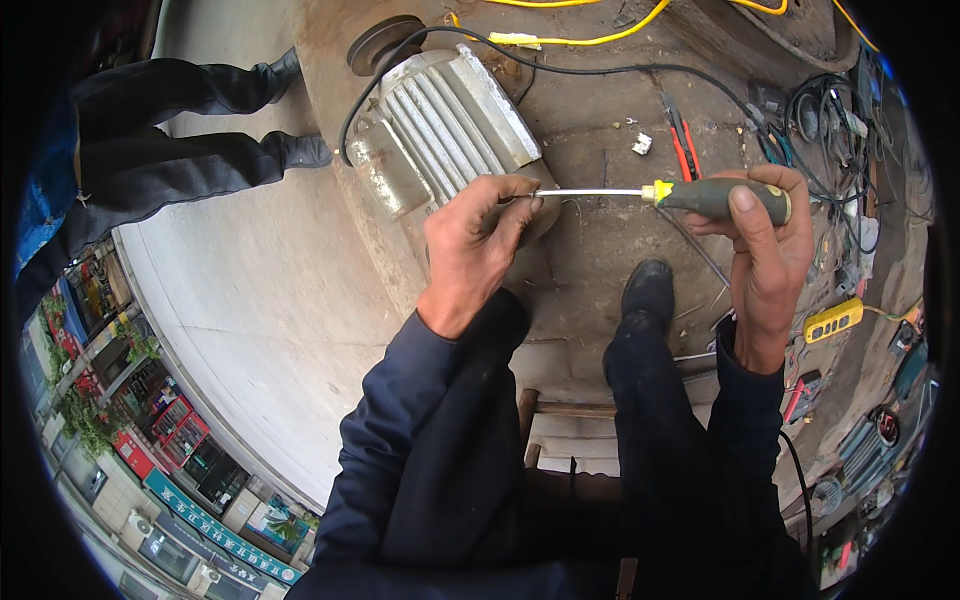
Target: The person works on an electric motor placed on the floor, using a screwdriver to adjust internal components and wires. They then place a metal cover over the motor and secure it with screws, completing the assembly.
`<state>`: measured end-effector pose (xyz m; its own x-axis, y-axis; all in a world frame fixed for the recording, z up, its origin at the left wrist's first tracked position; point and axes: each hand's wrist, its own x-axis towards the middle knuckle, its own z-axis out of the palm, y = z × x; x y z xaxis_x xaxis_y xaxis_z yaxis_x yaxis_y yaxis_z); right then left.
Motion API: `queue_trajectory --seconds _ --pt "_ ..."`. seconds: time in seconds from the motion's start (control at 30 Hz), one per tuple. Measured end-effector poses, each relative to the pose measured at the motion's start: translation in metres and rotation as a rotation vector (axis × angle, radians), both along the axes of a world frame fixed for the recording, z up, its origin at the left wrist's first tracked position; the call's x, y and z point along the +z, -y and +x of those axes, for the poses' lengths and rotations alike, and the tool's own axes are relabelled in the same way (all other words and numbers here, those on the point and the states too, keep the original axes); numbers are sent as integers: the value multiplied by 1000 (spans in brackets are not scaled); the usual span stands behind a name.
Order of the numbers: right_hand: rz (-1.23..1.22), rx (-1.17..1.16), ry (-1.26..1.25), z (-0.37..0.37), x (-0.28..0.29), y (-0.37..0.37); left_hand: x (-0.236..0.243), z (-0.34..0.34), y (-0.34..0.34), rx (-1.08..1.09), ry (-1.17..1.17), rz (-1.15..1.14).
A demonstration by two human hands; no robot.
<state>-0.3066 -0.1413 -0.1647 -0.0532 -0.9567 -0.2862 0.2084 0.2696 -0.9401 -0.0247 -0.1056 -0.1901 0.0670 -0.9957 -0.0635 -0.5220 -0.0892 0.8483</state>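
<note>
A screwdriver (600,192) with a long bright shaft and a dark handle with yellow parts lies level in front of me. Its handle is gripped by my right hand (768,265), thumb along the top. At the other end, the thumb and fingers of my left hand (468,245) are pinched at the shaft's tip; whether a small part is also between them is hidden. Just beyond my left hand, a grey finned electric motor (445,135) rests on the ground, with a round pulley (385,45) at its far end.
Red-handled pliers (683,145) and a small white piece (642,145) lie beyond the screwdriver. A black cable (600,68) crosses behind the motor. A yellow power strip (833,319), coiled wires (830,110) and tools fill the right side. Another person's legs (190,150) stand at left.
</note>
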Motion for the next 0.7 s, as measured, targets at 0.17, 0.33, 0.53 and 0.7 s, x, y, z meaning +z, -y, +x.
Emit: queue_trajectory --seconds 0.17,0.33,0.53,0.7 --pt "21 -7 43 0 -5 1 0 0 -2 130 -252 160" --pt "51 23 81 0 -9 3 -5 2 -5 138 -315 178" --pt "-230 244 -64 0 12 7 -12 8 0 -1 -44 -3" --pt "-363 344 -164 12 29 3 -22 7 10 -124 223 -219"
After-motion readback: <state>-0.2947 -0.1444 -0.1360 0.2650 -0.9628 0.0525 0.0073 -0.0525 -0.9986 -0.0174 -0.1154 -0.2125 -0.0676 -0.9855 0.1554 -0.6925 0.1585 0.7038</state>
